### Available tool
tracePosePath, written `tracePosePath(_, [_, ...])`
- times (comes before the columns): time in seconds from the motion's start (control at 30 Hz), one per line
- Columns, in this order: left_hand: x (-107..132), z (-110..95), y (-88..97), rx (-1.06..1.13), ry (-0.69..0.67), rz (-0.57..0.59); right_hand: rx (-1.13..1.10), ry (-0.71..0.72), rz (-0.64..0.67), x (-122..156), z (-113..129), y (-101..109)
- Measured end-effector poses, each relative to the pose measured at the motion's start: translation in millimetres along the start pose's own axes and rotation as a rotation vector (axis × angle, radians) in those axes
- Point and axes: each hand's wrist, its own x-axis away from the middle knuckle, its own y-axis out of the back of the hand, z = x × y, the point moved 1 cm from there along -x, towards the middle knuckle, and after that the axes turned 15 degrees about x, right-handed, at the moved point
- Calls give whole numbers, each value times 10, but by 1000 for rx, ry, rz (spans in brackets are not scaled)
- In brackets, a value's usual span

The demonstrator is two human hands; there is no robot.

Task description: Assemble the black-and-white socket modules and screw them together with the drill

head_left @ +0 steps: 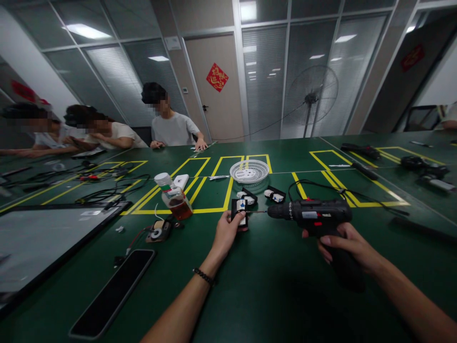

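Note:
My left hand (226,234) is closed around a small black part with a white and blue face (239,207), holding it upright on the green table (257,281). My right hand (348,247) grips the handle of a black cordless drill (310,214). The drill lies level and its thin bit points left, with the tip touching the small part. Two similar black and white parts (274,194) lie just behind. A white round fan grille (249,171) sits farther back inside the yellow tape boxes.
A plastic bottle with brown liquid (173,196) and a small wired motor part (159,232) lie left of my hand. A dark phone (114,291) and a large flat panel (43,238) lie at the near left. Several people sit at the far left; more tools lie at right.

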Motion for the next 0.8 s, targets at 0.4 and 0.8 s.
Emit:
tracePosePath(0.4, [7,-18,-6,-35,-18,-31,8,-36,-11,-6,3,-4])
tracePosePath(0.8, [96,-105,-27,-212,-130,-175,52,-38,2,-4,9,10])
